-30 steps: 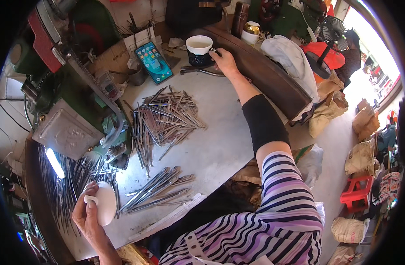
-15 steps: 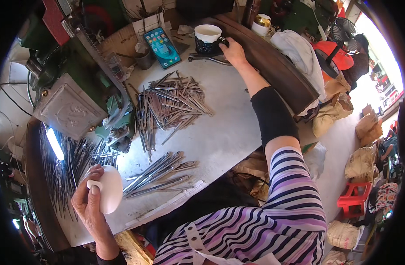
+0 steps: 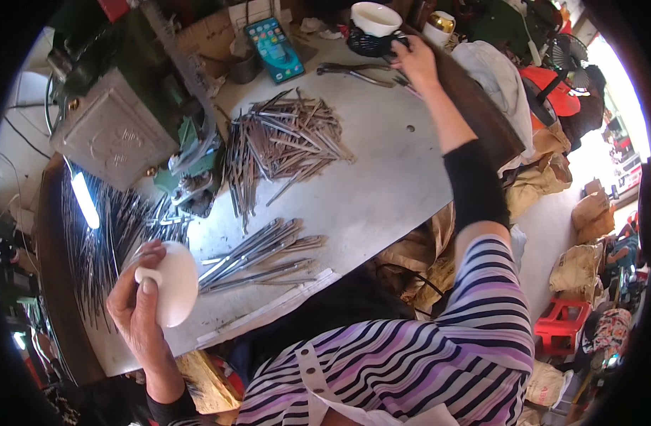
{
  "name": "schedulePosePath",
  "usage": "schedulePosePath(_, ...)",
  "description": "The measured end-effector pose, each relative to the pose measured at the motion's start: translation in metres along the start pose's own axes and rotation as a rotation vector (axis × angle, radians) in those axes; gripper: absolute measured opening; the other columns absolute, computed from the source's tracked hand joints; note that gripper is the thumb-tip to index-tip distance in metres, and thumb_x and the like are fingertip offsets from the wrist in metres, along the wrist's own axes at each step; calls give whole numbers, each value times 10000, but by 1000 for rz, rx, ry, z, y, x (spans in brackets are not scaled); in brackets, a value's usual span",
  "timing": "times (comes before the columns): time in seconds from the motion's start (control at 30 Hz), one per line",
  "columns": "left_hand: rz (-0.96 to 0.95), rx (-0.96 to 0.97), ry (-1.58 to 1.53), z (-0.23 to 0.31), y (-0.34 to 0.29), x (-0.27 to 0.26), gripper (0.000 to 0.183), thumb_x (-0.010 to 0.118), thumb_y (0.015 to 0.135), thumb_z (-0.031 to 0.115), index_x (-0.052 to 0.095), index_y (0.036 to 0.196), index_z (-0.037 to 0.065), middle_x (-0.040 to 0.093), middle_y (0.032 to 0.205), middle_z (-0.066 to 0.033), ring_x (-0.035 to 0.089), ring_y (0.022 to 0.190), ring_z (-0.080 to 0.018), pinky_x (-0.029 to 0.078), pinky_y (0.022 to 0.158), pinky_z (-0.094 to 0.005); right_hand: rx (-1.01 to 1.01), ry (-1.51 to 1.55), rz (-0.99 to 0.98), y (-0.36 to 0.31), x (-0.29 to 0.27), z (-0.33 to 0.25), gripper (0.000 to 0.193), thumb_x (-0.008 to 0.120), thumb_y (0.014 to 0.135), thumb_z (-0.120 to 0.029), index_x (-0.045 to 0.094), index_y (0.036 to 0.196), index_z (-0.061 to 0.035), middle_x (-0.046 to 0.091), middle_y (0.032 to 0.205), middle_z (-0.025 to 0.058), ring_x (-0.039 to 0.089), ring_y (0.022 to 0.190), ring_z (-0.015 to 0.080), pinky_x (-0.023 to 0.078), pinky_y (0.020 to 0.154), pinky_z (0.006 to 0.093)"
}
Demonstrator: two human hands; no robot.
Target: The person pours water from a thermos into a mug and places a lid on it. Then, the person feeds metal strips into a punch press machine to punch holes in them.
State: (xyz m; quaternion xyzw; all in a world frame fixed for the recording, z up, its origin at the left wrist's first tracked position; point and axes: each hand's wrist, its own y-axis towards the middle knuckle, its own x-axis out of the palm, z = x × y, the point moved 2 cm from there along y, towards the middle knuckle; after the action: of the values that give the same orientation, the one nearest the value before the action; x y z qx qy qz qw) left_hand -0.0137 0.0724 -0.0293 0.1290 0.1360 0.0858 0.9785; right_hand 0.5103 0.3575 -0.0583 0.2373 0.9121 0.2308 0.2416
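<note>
My left hand (image 3: 136,302) pinches a round white lid (image 3: 176,284) by its small loop handle, over the near left of the metal table. At the far side of the table, my right hand (image 3: 417,62) has its fingers at the dark handle of a white mug (image 3: 376,20) in a black openwork holder; the exact finger grip is partly hidden. Just nearer lie pliers (image 3: 355,73) with dark handles. A heap of thin metal rods (image 3: 286,138) covers the table's middle, and a smaller sheaf of shiny rods (image 3: 261,255) lies beside the lid.
A green machine (image 3: 190,170) with a grey cover plate stands at the left, by a lit tube lamp (image 3: 85,201). A phone (image 3: 274,50) leans at the back near a small grey cup (image 3: 244,69). A dark wooden edge (image 3: 474,106) borders the right. A red stool (image 3: 561,326) stands beyond.
My right hand and the mug have shifted rightward against the phone and pliers, and the mug looks larger. The whole view has shifted slightly. My left hand keeps the lid.
</note>
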Motion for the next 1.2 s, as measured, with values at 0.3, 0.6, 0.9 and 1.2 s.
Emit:
schedulePosePath(0.3, -162, 35, -52, 15, 10, 26, 338, 650, 839, 237, 677, 994, -63, 681, 1026, -168, 578, 1132, -299, 407, 1003, -412, 124, 0, -232, -87, -57, -43, 388, 627, 913, -216, 550, 1209, 22, 663, 927, 101, 629, 680, 124, 527, 601, 267)
schedulePosePath(0.6, -324, 28, -100, 17, 24, 74, 224, 679, 846, 121, 691, 1015, -26, 687, 1050, -112, 573, 1137, -255, 419, 989, -369, 140, 123, -364, -132, -50, -32, 380, 650, 903, -185, 544, 1203, 23, 654, 915, 105, 621, 671, 130, 526, 590, 252)
schedulePosePath(0.9, -602, 384, 6, 31, 21, 172, 210, 722, 784, 121, 700, 959, 7, 648, 983, -139, 590, 1001, -290, 456, 885, -371, 57, 168, -358, -129, -14, -27, 383, 668, 886, -180, 551, 1179, 36, 625, 921, 97, 629, 662, 135, 521, 562, 270)
schedulePosePath(1.2, -558, 428, 29, 35, 36, 235, 221, 727, 785, 189, 718, 935, 25, 615, 903, -147, 573, 922, -314, 470, 815, -383, 89, 120, -274, -110, -76, -50, 439, 563, 957, -321, 540, 1231, 22, 618, 1091, 93, 609, 852, 142, 544, 697, 295)
